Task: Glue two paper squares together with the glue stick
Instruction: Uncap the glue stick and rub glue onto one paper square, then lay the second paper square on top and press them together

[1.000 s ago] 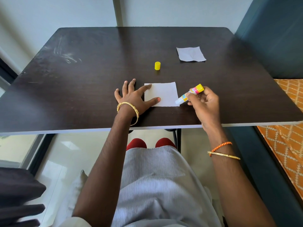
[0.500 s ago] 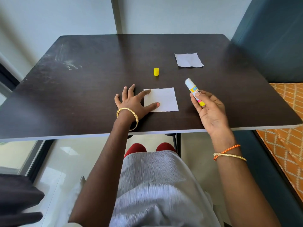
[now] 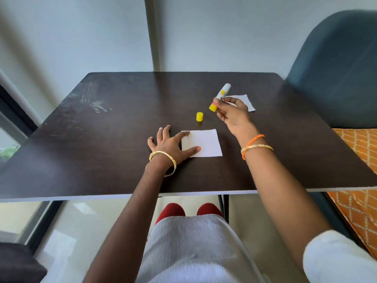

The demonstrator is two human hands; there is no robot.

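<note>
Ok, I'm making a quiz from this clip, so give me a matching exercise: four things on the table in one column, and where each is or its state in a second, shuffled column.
Things:
1. glue stick
2. yellow cap
3. near paper square
4. far paper square

States:
A. pinned flat under the left hand's fingers
B. standing alone on the table
C. partly hidden behind the right hand
D. held uncapped in the right hand

Pairs: 1-D, 2-B, 3-A, 4-C
</note>
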